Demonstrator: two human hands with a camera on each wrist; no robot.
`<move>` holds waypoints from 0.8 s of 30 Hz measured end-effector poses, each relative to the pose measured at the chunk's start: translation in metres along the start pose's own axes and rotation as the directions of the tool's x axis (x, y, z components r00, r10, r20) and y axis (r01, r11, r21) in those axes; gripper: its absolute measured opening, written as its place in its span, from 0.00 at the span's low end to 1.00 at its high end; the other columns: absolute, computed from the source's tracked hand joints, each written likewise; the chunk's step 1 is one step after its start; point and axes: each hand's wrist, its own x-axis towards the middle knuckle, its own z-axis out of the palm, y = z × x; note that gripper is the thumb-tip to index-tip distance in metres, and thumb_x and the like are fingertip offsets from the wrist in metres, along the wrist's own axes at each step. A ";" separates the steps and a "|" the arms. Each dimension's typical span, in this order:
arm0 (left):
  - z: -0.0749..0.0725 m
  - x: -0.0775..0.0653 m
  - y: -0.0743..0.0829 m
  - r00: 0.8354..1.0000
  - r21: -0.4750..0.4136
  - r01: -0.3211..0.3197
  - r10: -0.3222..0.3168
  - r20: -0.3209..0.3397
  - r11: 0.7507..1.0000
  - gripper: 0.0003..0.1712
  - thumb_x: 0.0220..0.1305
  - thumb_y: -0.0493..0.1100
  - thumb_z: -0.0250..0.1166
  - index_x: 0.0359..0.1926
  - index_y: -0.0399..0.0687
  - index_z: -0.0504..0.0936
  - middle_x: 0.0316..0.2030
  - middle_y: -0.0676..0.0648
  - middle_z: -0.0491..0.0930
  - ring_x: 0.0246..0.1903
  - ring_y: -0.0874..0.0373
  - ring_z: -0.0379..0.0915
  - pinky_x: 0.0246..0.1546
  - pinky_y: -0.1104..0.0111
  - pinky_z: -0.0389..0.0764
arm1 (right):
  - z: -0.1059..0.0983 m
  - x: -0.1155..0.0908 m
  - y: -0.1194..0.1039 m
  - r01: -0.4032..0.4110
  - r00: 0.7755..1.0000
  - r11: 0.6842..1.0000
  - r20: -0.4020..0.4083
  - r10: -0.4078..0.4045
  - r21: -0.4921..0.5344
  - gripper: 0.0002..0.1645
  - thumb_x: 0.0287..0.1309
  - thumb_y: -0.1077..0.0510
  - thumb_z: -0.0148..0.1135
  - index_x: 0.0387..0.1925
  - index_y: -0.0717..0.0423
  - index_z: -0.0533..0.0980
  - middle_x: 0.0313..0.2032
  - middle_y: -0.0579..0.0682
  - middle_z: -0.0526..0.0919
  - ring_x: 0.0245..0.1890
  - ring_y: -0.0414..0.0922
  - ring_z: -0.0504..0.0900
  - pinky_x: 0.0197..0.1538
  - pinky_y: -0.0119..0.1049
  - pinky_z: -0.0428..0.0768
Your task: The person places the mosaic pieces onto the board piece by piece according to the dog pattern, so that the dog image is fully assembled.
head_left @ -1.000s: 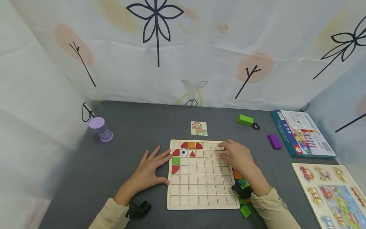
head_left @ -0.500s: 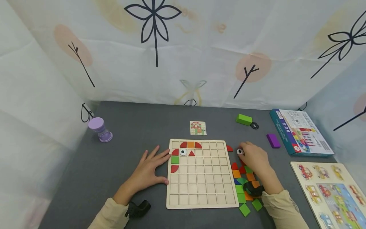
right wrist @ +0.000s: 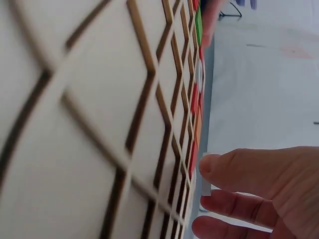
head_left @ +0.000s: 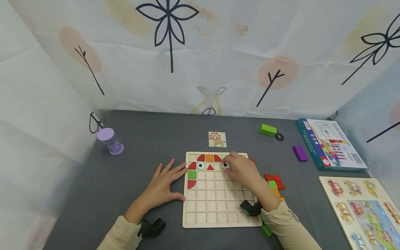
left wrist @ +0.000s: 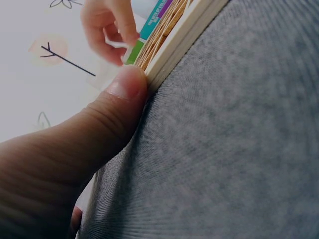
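Observation:
A wooden grid board [head_left: 215, 205] lies on the grey table. Its upper left cells hold red curved tiles [head_left: 191, 184], an orange tile [head_left: 209, 158], a green square [head_left: 192, 174], a red triangle [head_left: 210, 167] and a white eye tile [head_left: 201, 166]. My left hand [head_left: 164, 189] is spread beside the left edge, its thumb [left wrist: 127, 87] touching the board's side. Over the upper part of the grid, my right hand [head_left: 245, 172] pinches a second eye tile [head_left: 225, 165], seen edge-on in the right wrist view as a thin white piece [right wrist: 207, 188].
Loose red tiles [head_left: 275, 178] and other coloured tiles lie right of the board, partly hidden by the right arm. A pattern card [head_left: 217, 139] lies behind the board. Farther out are a purple hourglass [head_left: 109, 140], green block [head_left: 267, 130], purple block [head_left: 300, 153], box [head_left: 334, 146] and picture puzzle [head_left: 337, 208].
My right hand went from the board to the loose tiles at the right, took an eye tile there, and carried it left over the grid. The left hand stayed put.

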 end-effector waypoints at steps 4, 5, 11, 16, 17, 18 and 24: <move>-0.001 -0.001 0.000 1.000 -0.005 0.006 -0.006 0.004 1.000 0.56 0.31 0.70 0.65 0.65 0.57 0.60 0.66 0.56 0.54 0.67 0.49 0.37 0.60 0.43 0.33 | 0.007 0.010 -0.011 0.046 0.999 0.999 0.029 -0.045 -0.019 0.14 0.46 0.56 0.66 0.39 0.48 0.80 0.32 0.43 0.75 0.22 0.34 0.69 0.24 0.27 0.68; -0.001 -0.001 0.000 1.000 -0.008 0.007 -0.007 0.002 1.000 0.56 0.31 0.70 0.65 0.65 0.57 0.60 0.66 0.56 0.54 0.67 0.49 0.37 0.60 0.43 0.33 | 0.008 0.011 -0.013 0.053 0.998 0.998 0.033 -0.052 -0.023 0.14 0.46 0.57 0.66 0.39 0.48 0.80 0.32 0.43 0.75 0.22 0.34 0.69 0.24 0.27 0.68; -0.002 0.000 0.001 1.000 -0.004 -0.003 0.003 -0.007 1.000 0.56 0.31 0.70 0.65 0.65 0.57 0.60 0.65 0.56 0.55 0.67 0.48 0.38 0.60 0.43 0.34 | 0.011 0.015 -0.016 0.043 0.998 0.999 0.039 -0.042 -0.010 0.14 0.46 0.57 0.66 0.39 0.48 0.80 0.32 0.44 0.75 0.23 0.35 0.70 0.23 0.28 0.67; -0.002 0.000 0.002 1.000 -0.002 -0.001 0.001 -0.007 1.000 0.56 0.31 0.69 0.66 0.64 0.56 0.61 0.65 0.56 0.55 0.67 0.48 0.38 0.60 0.43 0.34 | 0.010 0.014 -0.015 0.037 0.998 0.999 0.051 -0.037 -0.012 0.15 0.45 0.57 0.66 0.39 0.47 0.80 0.31 0.43 0.75 0.24 0.35 0.71 0.25 0.29 0.69; -0.001 0.000 0.002 1.000 -0.001 0.000 0.000 -0.006 1.000 0.56 0.31 0.69 0.66 0.64 0.56 0.61 0.65 0.56 0.55 0.67 0.48 0.38 0.59 0.43 0.34 | 0.009 0.013 -0.014 0.036 0.998 0.999 0.052 -0.035 -0.011 0.15 0.45 0.57 0.67 0.40 0.47 0.80 0.32 0.43 0.75 0.25 0.36 0.71 0.26 0.29 0.69; -0.001 0.000 0.002 1.000 -0.001 0.001 -0.001 -0.005 1.000 0.56 0.31 0.69 0.66 0.64 0.56 0.61 0.65 0.55 0.55 0.67 0.48 0.38 0.59 0.43 0.34 | 0.008 0.012 -0.013 0.029 0.998 1.000 0.052 -0.029 -0.006 0.15 0.45 0.57 0.67 0.40 0.47 0.80 0.32 0.43 0.75 0.25 0.36 0.72 0.27 0.29 0.70; -0.001 0.000 0.002 1.000 0.002 0.004 -0.004 -0.005 1.000 0.56 0.31 0.69 0.66 0.65 0.56 0.60 0.65 0.55 0.55 0.67 0.48 0.38 0.59 0.43 0.34 | -0.005 -0.002 0.009 -0.048 0.999 0.997 -0.004 0.048 0.063 0.17 0.45 0.57 0.67 0.42 0.49 0.79 0.37 0.44 0.77 0.30 0.40 0.76 0.27 0.33 0.73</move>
